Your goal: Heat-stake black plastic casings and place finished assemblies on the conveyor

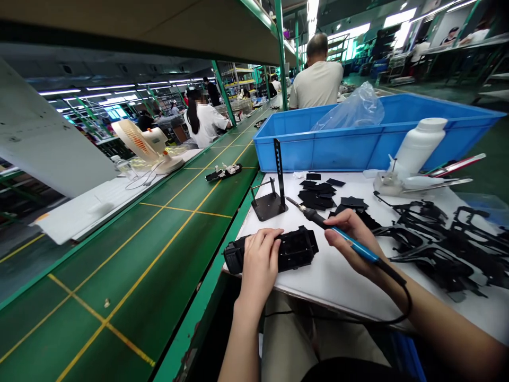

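Note:
My left hand [261, 249] is wrapped over a black plastic housing [296, 249] lying at the table's near edge. In my right hand [353, 233] is a soldering iron [344, 237] with a blue handle, its cable trailing down past my wrist. The iron's tip points up and left, near a black metal stand [270, 206] with an upright slotted post. Between the stand and my right hand lie several flat black pieces [318, 193]. My left palm hides part of the housing.
A green conveyor belt [139, 286] runs along the left, carrying a black-and-white part [224, 172]. Behind the white table stands a blue bin [318, 150] with a plastic bag [353, 109]. At right are a white bottle [423, 143] and piled black frames [445, 244]. People sit farther off.

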`<action>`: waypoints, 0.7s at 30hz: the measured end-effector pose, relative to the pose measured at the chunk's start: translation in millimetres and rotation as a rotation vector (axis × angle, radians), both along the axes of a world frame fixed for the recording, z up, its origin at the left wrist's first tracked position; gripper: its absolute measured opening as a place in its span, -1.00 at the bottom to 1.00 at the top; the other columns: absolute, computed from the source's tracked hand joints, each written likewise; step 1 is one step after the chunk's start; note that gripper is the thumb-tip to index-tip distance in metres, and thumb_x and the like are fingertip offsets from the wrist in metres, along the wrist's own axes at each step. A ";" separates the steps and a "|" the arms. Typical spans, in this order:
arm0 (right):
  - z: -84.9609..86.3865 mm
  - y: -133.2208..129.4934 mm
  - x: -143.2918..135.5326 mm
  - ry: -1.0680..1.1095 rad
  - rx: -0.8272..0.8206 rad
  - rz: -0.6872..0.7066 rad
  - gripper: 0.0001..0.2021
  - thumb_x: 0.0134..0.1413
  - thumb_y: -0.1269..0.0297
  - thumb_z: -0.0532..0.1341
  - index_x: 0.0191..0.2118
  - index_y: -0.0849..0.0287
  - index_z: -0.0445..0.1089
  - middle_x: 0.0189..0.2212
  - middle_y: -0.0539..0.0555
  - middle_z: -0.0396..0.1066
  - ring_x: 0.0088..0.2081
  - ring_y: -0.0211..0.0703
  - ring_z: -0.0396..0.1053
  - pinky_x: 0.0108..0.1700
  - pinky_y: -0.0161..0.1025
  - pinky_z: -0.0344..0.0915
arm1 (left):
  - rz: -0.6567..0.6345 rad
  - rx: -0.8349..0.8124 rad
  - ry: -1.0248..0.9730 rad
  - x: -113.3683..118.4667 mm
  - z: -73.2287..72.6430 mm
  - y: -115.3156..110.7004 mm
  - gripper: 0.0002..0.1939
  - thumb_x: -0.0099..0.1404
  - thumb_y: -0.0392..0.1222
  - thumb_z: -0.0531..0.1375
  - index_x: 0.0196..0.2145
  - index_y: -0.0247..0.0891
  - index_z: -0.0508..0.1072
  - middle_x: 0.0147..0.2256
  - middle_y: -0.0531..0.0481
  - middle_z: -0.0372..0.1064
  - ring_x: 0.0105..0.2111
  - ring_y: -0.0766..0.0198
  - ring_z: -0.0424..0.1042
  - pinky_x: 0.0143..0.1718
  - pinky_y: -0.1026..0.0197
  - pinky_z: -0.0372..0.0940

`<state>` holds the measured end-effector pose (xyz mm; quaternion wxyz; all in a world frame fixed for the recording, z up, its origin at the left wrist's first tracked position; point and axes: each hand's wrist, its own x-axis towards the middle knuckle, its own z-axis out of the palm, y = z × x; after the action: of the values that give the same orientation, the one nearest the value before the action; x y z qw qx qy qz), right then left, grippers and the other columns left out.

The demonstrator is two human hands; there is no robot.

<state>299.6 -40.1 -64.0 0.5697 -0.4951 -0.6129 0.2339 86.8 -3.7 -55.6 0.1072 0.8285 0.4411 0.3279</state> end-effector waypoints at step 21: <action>8.6 11.6 16.7 0.505 -0.158 0.153 -0.82 0.04 0.22 0.16 -0.51 0.14 0.25 -0.69 -0.11 -0.04 -0.66 -0.35 -0.11 -0.59 -0.31 -0.20 | -0.002 0.027 -0.016 3.7 -4.1 -1.9 -0.80 0.39 -0.24 0.00 -0.13 -0.16 0.39 -0.18 -0.02 0.39 -0.17 0.21 0.32 -0.06 0.12 0.14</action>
<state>316.3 -28.5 -55.4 0.6449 -0.4162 -0.4669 0.4393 90.4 -5.5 -59.7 0.0997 0.8276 0.4352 0.3403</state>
